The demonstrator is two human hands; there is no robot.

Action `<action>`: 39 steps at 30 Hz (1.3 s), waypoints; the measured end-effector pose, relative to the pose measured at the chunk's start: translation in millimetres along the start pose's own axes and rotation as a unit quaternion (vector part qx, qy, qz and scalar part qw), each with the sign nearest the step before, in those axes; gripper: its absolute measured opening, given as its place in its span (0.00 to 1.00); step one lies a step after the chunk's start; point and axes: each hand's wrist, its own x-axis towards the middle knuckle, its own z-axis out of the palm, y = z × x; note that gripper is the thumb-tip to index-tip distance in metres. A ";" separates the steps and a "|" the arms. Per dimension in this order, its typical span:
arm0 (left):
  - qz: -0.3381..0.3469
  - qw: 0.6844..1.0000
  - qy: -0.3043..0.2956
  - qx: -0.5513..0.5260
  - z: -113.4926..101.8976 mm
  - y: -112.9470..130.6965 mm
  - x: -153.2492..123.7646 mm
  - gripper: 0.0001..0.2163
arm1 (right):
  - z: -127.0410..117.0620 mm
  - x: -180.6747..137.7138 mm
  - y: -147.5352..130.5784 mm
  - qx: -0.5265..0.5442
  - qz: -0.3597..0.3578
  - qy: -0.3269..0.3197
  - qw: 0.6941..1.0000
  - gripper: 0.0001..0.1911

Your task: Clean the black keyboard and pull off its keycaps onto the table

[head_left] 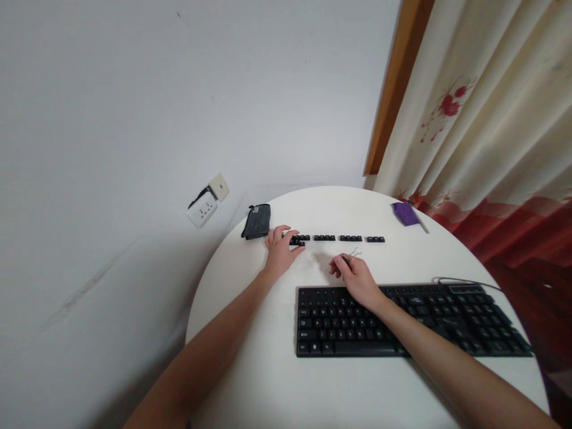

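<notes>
A black keyboard (415,322) lies on a round white table (268,381). Beyond it, removed black keycaps (339,238) sit in a row of small groups. My left hand (280,253) rests at the left end of that row, its fingers touching the leftmost keycaps (298,240). My right hand (355,279) is over the keyboard's top edge, fingers closed round a wire keycap puller (354,254) whose loops stick out ahead of the fingers.
A dark grey pouch (258,221) lies at the table's far left edge. A purple cloth (406,213) with a thin stick lies at the far right. A wall socket (203,208) sits left of the table, curtains (482,131) hang on the right.
</notes>
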 end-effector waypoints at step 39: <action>-0.031 0.998 0.010 0.048 -0.9 7.0 -0.3 0.23 | -0.7 -2.4 -2.1 -0.012 -0.005 -0.018 1.000 0.20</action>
